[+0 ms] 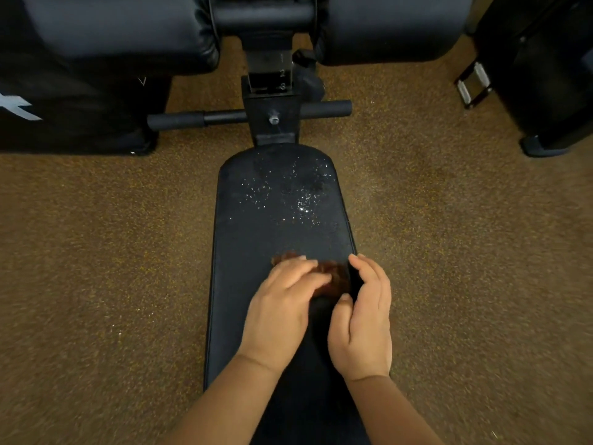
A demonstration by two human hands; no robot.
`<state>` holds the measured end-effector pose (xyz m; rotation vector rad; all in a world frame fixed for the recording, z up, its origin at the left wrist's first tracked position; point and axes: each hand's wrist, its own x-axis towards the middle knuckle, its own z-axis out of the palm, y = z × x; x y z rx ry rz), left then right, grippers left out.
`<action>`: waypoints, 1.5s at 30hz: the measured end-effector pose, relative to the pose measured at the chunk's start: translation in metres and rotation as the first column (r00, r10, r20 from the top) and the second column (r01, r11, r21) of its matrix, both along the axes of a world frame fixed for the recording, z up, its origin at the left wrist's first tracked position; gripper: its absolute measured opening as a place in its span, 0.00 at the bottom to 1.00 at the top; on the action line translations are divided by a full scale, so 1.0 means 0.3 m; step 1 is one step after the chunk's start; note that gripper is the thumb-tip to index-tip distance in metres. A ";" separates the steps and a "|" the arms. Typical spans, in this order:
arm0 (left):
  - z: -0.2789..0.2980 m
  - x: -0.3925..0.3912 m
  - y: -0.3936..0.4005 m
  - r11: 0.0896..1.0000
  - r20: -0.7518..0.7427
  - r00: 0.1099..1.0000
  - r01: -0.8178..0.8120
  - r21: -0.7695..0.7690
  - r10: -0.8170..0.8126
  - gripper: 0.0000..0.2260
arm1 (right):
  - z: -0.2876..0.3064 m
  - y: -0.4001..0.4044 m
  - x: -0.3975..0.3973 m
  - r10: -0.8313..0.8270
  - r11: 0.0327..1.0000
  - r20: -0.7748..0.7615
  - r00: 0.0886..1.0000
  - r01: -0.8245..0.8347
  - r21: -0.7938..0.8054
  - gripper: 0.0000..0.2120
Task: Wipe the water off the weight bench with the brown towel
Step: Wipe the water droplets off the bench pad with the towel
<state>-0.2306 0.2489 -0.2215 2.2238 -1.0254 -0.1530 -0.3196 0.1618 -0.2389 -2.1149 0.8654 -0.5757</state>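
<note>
The black weight bench (244,252) runs away from me down the middle of the view. Water droplets (288,191) glisten on its far end. A small bunched brown towel (333,273) lies on the pad, mostly covered by my hands. My left hand (282,303) presses flat on top of the towel with its fingers spread over it. My right hand (362,316) is cupped beside the towel at the bench's right edge, thumb touching the cloth.
Speckled brown carpet-like floor (96,268) lies on both sides of the bench. Beyond the pad stand the bench's post with a crossbar (250,115) and two padded rollers (122,30). A black bag (70,107) sits far left, dark equipment (545,75) far right.
</note>
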 end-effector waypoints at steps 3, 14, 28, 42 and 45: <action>-0.007 0.074 -0.142 0.990 -0.047 0.990 -0.133 -0.039 0.131 0.14 | -0.003 -0.002 0.000 0.010 1.000 -0.002 1.000 -0.010 -0.013 0.25; 0.080 0.067 0.082 0.990 -0.086 0.994 -0.048 0.132 0.060 0.29 | 0.008 0.002 -0.002 0.028 0.999 -0.039 0.999 -0.030 -0.034 0.22; -0.044 0.057 0.130 0.920 0.055 0.974 -0.226 0.319 0.220 0.24 | 0.064 -0.044 0.165 0.384 0.847 -0.319 0.866 -0.469 -0.253 0.25; -0.047 0.064 0.123 0.908 0.080 0.973 -0.232 0.349 0.218 0.24 | 0.024 -0.162 0.204 0.293 0.884 -0.211 0.933 -0.348 -0.312 0.13; -0.045 0.060 0.122 0.906 0.081 0.972 -0.236 0.352 0.222 0.24 | 0.035 -0.190 0.073 0.406 0.823 -0.201 0.892 -0.452 -0.345 0.12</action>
